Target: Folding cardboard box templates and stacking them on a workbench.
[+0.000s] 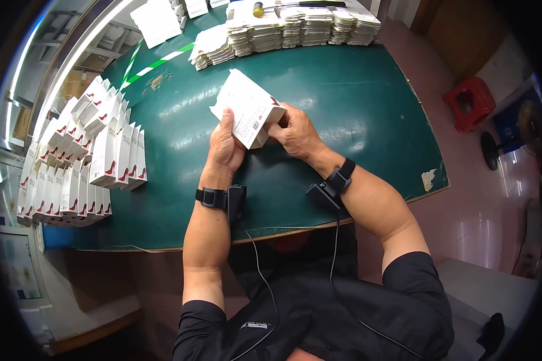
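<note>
both hands at one white folding carton (242, 107), held slightly above the green counter (349, 102), in front of the person, about midway between the flat stack and the near edge. carton tilted, long axis running from upper left to lower right; small printed text, a barcode and a patch of red print visible near its lower end.

left hand (226, 143): partly closed on the carton's left side, thumb laid along the upper face, fingers passing underneath and largely hidden. right hand (297, 133): half closed, fingers bent at the carton's lower right end, in contact; exact fingertip placement hidden.

black wrist straps (214, 198) on both wrists, each with a small box and a cable.

left side of counter: many erected cartons (70, 188) in close rows, some stacked on others, each bearing a red high-heeled shoe print. far edge: flattened cartons (256, 41) in piles side by side, a yellow-ended tool (258, 9) lying on top. green-and-white striped tape (162, 64) on the counter's far left part. red plastic stool (471, 103) on the floor, right.
</note>
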{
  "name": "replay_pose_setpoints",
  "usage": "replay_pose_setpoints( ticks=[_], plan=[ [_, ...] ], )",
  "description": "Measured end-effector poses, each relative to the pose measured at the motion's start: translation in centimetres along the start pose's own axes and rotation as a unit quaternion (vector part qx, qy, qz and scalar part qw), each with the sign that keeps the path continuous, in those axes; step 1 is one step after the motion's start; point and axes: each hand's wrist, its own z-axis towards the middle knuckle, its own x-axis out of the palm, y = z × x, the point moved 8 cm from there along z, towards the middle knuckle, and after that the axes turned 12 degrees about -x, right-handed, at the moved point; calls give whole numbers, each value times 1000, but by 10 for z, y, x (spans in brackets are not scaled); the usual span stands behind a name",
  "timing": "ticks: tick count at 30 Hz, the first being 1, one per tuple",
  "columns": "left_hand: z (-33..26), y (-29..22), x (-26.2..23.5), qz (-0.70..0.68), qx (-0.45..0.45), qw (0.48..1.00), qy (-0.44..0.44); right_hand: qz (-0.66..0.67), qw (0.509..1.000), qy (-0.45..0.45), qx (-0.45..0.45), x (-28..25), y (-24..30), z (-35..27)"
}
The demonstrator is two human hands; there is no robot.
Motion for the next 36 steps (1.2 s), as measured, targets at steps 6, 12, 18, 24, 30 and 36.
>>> replay_pose_setpoints(
  ticks=[6, 12, 18, 24, 30, 36],
  plan=[
    [-1, 0, 6, 3, 4, 1000, -11, -22, 999, -22, -16, -4, -2, 3],
    [-2, -3, 4, -1, 13, 1000, -11, 16, 1000, -15, -10, -1, 1, 0],
    [-2, -7, 2, -15, 24, 1000, -3, 37, 999, 8, -4, 2, 3, -1],
    [-4, -13, -6, -25, 32, 999, -13, 45, 998, 29, -39, 8, 8, -2],
    [-1, -13, -6, -21, 64, 997, -23, -7, 998, -3, -60, 0, 14, -2],
    [-4, -12, -1, -15, 82, 996, -28, -136, 985, -63, -89, -13, 35, -5]
  ],
)
